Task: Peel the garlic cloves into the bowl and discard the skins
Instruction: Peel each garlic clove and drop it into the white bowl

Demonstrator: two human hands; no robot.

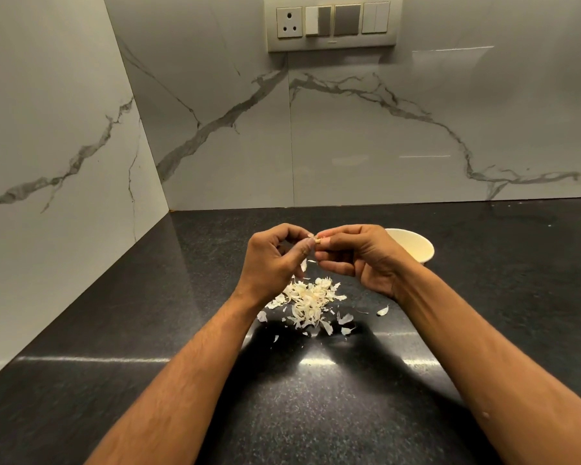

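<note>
Head view: our left hand [275, 260] and right hand [359, 256] both pinch one garlic clove [317, 240] above the skins [311, 298] on the counter [114, 330], bowl [416, 250] beside.

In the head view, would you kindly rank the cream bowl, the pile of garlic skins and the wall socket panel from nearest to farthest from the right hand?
1. The cream round bowl: just behind the right hand, toward its right.
2. The pile of white papery garlic skins: on the black counter below the hands, nearer the person.
3. The grey wall socket panel: high on the marble wall, farthest.
</note>
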